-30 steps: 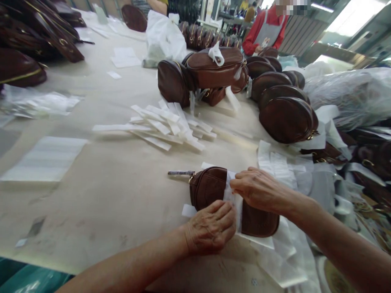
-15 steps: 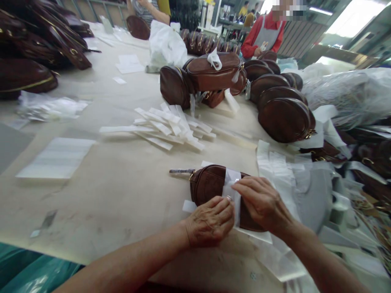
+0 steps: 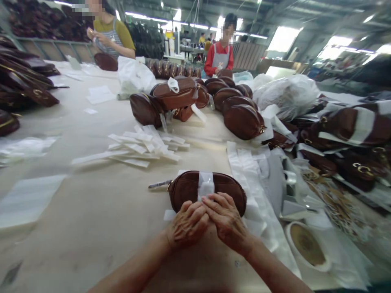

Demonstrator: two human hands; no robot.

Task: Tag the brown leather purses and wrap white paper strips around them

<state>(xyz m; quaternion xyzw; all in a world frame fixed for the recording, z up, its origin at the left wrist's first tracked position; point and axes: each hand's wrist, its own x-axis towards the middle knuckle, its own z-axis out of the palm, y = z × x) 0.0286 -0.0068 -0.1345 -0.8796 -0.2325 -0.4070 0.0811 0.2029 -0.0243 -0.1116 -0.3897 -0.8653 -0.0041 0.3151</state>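
A small brown leather pouch (image 3: 186, 188) lies on the beige table (image 3: 100, 211) right in front of me, its zip pull pointing left. A white paper strip (image 3: 205, 184) is wrapped across its middle. My left hand (image 3: 187, 224) and my right hand (image 3: 226, 219) meet at the pouch's near edge, fingers curled and pressed on the lower end of the strip. The strip's end under my fingers is hidden.
Loose white strips (image 3: 140, 142) lie fanned behind the pouch. Brown bags (image 3: 171, 99) stand further back, more wrapped ones (image 3: 351, 126) at right. White sheets (image 3: 259, 175) and a tape roll (image 3: 307, 246) lie at right. Two people (image 3: 220, 55) work at the far side.
The camera has tilted up, showing more of the room. Both hands have drawn together at the pouch's near edge, and the strip now lies smooth over the pouch's middle.
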